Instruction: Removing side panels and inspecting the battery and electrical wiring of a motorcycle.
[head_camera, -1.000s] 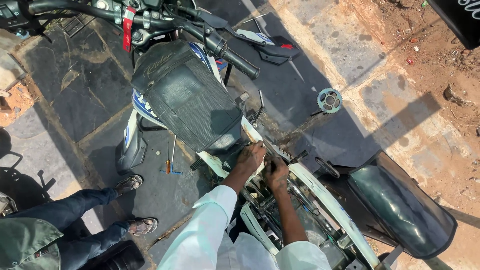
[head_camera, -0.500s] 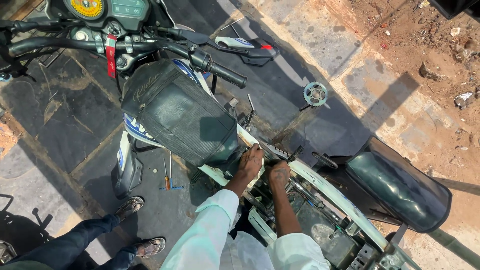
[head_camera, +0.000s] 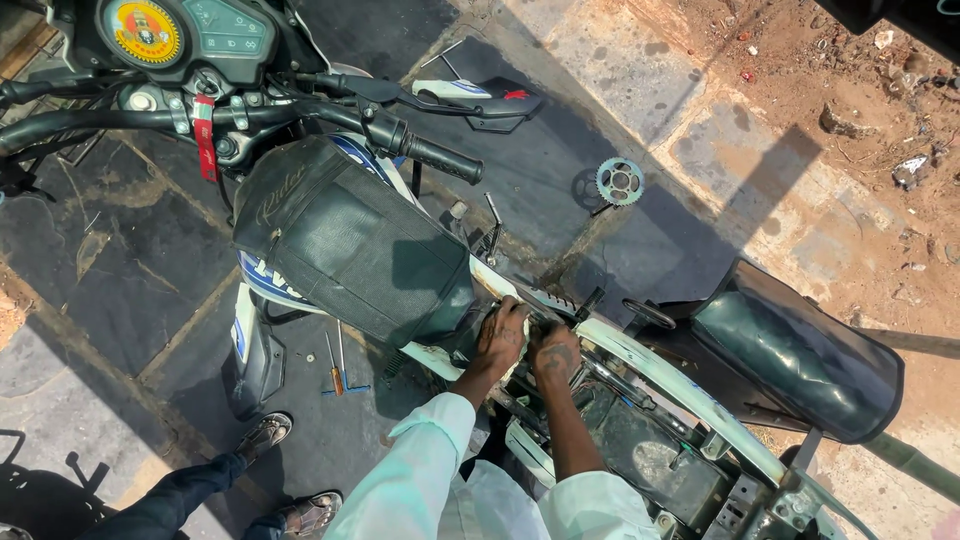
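Two hands are working side by side at the motorcycle frame (head_camera: 640, 365), just behind the black covered fuel tank (head_camera: 350, 250). Left hand (head_camera: 502, 338): fingers curled down, pressing on the white frame rail where it meets the tank; whether it is gripping anything cannot be told. Right hand (head_camera: 556, 352): knuckles up, fingers bent under and resting on the same rail, touching the left hand; its grasp is hiding beneath the palm. Both sleeves are pale and are running off the bottom edge.

Items partly hidden or cut off: the open frame bay (head_camera: 640, 450) lying in deep shadow, parts inside hard to make out; the detached seat (head_camera: 800, 350) leaning at the right of the frame; another person's sandalled feet (head_camera: 290, 475) standing at lower left, body out of view.

Items on the paved floor: a sprocket (head_camera: 619, 181) lying well apart beyond the frame; screwdrivers (head_camera: 340, 365) lying near the tank's left side. Open paving is showing around the sprocket.
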